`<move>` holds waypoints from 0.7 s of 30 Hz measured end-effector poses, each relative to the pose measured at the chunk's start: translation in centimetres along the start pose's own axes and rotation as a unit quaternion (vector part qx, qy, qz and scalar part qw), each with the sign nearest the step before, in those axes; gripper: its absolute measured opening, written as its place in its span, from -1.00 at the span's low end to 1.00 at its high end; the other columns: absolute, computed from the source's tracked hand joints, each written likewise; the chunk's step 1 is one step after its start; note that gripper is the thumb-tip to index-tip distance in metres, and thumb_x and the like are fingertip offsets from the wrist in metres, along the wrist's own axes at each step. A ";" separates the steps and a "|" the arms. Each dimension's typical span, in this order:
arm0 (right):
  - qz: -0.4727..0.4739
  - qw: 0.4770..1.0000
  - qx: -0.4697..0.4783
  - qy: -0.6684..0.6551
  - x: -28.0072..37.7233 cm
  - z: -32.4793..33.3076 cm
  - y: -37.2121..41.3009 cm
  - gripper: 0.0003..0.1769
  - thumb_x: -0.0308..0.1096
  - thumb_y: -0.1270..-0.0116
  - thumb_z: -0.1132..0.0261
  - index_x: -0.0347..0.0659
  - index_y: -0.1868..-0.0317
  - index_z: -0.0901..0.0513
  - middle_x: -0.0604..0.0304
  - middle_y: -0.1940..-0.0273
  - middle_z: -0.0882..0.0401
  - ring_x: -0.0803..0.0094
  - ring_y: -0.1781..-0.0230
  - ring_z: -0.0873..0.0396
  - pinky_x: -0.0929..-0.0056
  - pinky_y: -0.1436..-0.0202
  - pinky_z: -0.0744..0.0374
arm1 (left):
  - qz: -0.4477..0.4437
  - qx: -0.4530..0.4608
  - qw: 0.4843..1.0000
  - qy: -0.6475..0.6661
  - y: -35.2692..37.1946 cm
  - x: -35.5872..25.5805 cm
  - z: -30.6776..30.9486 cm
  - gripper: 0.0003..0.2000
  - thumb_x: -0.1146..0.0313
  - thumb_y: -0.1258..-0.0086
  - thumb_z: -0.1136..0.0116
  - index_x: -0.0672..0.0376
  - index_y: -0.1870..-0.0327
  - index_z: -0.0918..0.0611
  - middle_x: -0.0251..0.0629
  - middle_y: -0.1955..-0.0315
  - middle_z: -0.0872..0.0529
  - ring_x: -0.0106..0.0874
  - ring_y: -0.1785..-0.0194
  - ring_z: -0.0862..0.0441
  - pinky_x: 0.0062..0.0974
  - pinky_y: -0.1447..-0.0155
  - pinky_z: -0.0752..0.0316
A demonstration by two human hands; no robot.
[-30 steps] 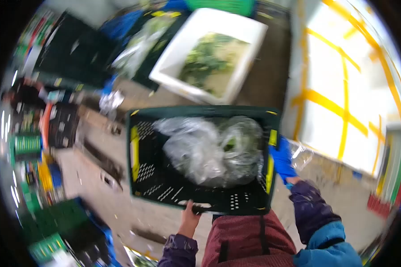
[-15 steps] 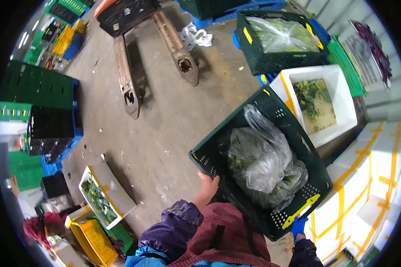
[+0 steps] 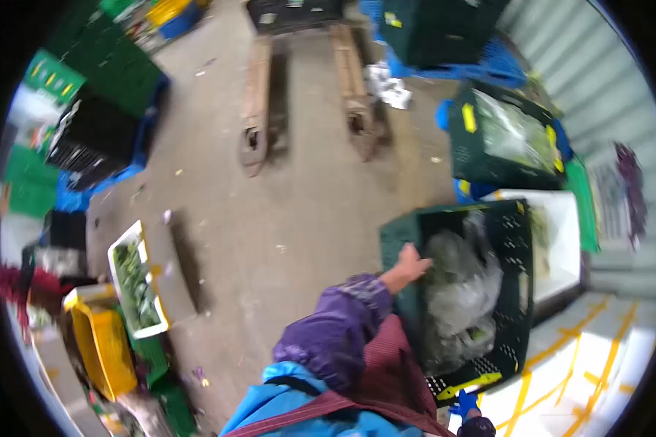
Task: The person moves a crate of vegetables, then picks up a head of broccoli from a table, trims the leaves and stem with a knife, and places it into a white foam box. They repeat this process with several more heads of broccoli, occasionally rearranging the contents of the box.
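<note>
A dark green plastic crate (image 3: 515,309) is in front of me on the right. Clear plastic bags (image 3: 459,284) lie inside it, with leafy greens dimly visible through the film. My bare left hand (image 3: 413,264) is closed over the crate's left rim. At the near end, my right hand (image 3: 465,403) in a blue glove grips the edge just below the yellow handle (image 3: 470,386); some of its fingers are hidden. Beyond the crate's right side stands a white foam box (image 3: 561,251), partly covered by it.
Another green crate (image 3: 481,164) with bagged greens stands farther back. Pallet jack forks (image 3: 255,120) rest on the floor ahead. White foam boxes with yellow tape (image 3: 598,349) line the right. To the left are a box of greens (image 3: 160,280) and a yellow crate (image 3: 113,349).
My view has swung, shifting the surroundings. The crate has turned straighter and come over the near part of the white foam box. My left hand has moved up along its rim.
</note>
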State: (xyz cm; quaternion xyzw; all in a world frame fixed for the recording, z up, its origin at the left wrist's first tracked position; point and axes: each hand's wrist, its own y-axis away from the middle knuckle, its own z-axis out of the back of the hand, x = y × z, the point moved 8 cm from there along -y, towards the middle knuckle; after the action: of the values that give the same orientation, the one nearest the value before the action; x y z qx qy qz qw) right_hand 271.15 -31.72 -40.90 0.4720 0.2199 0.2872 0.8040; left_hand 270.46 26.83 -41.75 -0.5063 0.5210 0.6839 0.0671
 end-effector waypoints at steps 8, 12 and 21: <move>0.058 0.953 0.094 0.283 3.0 3.3 -6.9 -0.25 -0.18 -0.02 -0.36 -0.23 -0.19 -0.23 -0.03 0.14 -0.51 0.22 0.27 -0.51 0.24 0.23 -0.53 | 0.063 -0.030 0.989 0.130 12.2 9.0 10.1 -0.48 0.37 -0.21 -0.02 0.22 -0.21 -0.23 -0.07 0.04 -0.50 -0.37 0.08 -0.50 -0.42 0.14 -0.45; 0.486 0.614 -0.046 0.620 4.1 1.6 -1.8 -0.10 -0.31 0.04 -0.43 -0.27 -0.28 -0.14 -0.01 0.17 -0.55 0.37 0.29 -0.52 0.42 0.25 -0.55 | 0.182 -0.193 0.947 -0.179 26.5 23.7 22.8 -0.58 0.24 -0.15 -0.01 0.17 -0.05 -0.47 0.09 0.17 -0.57 -0.11 0.05 -0.53 -0.27 0.00 -0.44; 0.554 0.529 0.106 0.634 9.0 -0.7 4.4 -0.34 -0.04 0.05 -0.37 -0.21 -0.01 -0.39 -0.06 0.17 -0.51 0.07 0.20 -0.50 0.15 0.07 -0.47 | 0.392 -0.315 0.864 -0.001 56.8 34.1 18.5 -0.57 0.28 -0.09 -0.04 0.28 -0.01 -0.46 -0.02 0.33 -0.62 -0.28 0.32 -0.61 -0.41 0.25 -0.51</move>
State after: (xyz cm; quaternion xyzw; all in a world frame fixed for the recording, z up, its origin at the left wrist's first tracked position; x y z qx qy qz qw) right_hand 276.25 -23.53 -38.05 0.2747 0.3948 0.8733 0.0771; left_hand 207.42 0.92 -32.16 -0.2537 0.4331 0.7819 -0.3698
